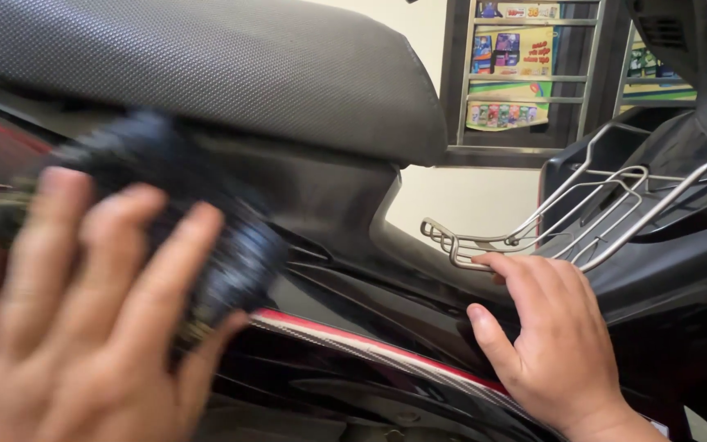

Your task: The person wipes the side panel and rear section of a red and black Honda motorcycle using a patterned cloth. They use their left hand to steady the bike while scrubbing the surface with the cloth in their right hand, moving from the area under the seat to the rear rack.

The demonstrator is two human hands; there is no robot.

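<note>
Left hand (75,319) wrapped around a dark blurred mitt (206,221), pressed against the scooter's side panel (329,205) under the seat (206,65). Soft, light, probably best gripped across its back. Right hand (550,336) loose, fingers resting on the metal rack (533,237).

Single head-worn view, very close in, looking down and sideways at the scooter's dark side panel (345,327), seat (206,65) across the upper left of the frame, metal rack (550,229) at right, shop shelving (517,74) far behind at top.
</note>
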